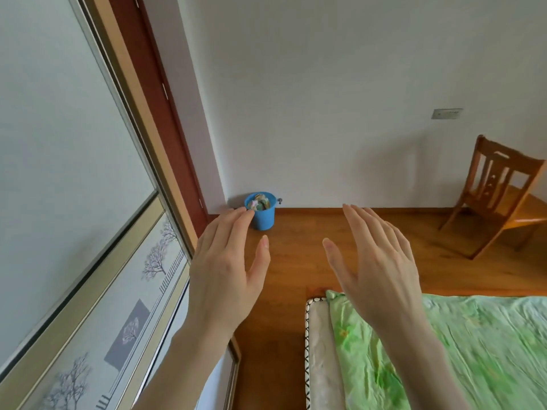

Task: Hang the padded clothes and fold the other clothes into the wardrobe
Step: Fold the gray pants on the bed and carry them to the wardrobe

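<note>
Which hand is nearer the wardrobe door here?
The left hand: it hovers beside the sliding wardrobe door, while the right hand is above the green bedsheet.

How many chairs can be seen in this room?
1. A wooden chair stands at the right on the wooden floor, near the white wall, beyond the bed. The frame cuts its right side, so more chairs may stand out of view.

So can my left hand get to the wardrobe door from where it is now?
Probably yes. The left hand is open and holds nothing, right beside the sliding wardrobe door, with nothing visible between them.
</note>
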`<state>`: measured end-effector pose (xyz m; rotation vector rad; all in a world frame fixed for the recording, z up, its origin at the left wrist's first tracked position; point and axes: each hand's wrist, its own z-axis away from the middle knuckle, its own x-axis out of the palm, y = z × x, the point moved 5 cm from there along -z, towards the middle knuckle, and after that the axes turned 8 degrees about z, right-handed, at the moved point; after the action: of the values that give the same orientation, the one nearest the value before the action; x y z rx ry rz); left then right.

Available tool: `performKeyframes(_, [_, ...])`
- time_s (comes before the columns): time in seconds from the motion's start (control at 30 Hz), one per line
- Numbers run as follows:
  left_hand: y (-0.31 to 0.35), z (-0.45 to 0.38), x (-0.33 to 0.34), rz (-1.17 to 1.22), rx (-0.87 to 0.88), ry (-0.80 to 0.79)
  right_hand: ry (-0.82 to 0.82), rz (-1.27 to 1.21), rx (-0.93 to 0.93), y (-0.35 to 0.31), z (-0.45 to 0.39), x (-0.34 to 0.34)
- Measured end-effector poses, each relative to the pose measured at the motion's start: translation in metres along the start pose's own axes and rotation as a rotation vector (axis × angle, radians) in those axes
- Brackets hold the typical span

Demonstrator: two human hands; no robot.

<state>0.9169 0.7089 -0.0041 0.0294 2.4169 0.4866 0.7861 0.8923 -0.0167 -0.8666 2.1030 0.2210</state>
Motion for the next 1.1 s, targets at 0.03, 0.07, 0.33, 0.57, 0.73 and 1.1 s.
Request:
performKeyframes(0.03, [-0.004, -0.007, 0.011, 0.010, 0.003, -0.006, 0.000, 0.005, 0.004, 0.004, -0.006, 0.007])
performKeyframes(0.07, [-0.009, -0.016, 0.021, 0.019, 0.006, -0.013, -0.001, 0.011, 0.008, 0.007, -0.013, 0.013])
performKeyframes(0.33, [-0.070, -0.098, 0.116, 0.135, 0.045, -0.013, 0.019, 0.092, 0.048, 0.027, -0.095, 0.085])
performKeyframes(0.57, [-0.125, -0.191, 0.179, 0.200, 0.083, 0.008, 0.048, 0.159, 0.121, 0.033, -0.180, 0.152])
performKeyframes(0.73, [-0.142, -0.244, 0.228, 0.258, 0.056, -0.044, 0.032, 0.179, 0.156, 0.049, -0.222, 0.183])
performKeyframes(1.1, [-0.153, -0.351, 0.376, 0.361, 0.228, -0.197, 0.075, 0.225, 0.351, 0.129, -0.312, 0.272])
